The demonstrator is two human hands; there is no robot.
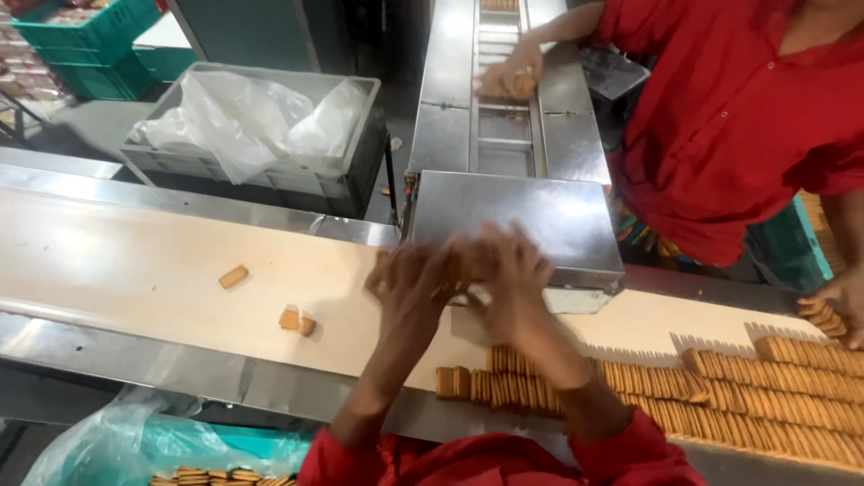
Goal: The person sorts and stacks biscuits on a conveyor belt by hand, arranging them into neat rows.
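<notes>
A steel-framed conveyor belt [135, 261] crosses the factory floor. Behind it stands a grey crate [261, 171] lined with clear plastic; green crates [99, 45] are stacked farther back, left of a steel chute [504, 117].

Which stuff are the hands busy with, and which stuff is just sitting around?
In use:
- left hand and right hand, blurred, together around a small stack of biscuits
- rows of biscuits on the belt
- metal chute just beyond the hands

Just lying about:
- loose biscuits on the belt
- grey crate lined with plastic
- green crates
- another person's hand on the far track
</notes>
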